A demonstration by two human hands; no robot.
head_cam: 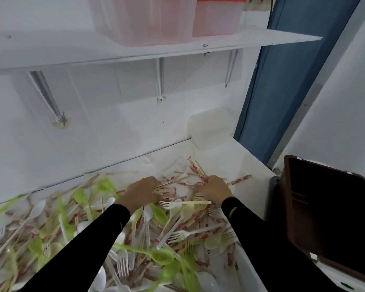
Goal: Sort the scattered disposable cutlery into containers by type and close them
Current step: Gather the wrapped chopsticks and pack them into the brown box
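While forks [171,204], spoons [156,255] and wrapped chopsticks [240,179] lie heaped across the bench [226,157], left grip [142,191] and right grip [214,189] each curl round wrapped chopsticks at the pile's far edge: gathering step, early; next move likely needs one unmixed bundle carried to the clear container [211,127] behind.

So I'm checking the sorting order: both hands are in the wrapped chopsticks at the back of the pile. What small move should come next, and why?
Probably draw the left hand and right hand together to bunch the wrapped chopsticks into one bundle. Both hands curl on them, loose ones lie between, and the white container stands just behind on the counter.
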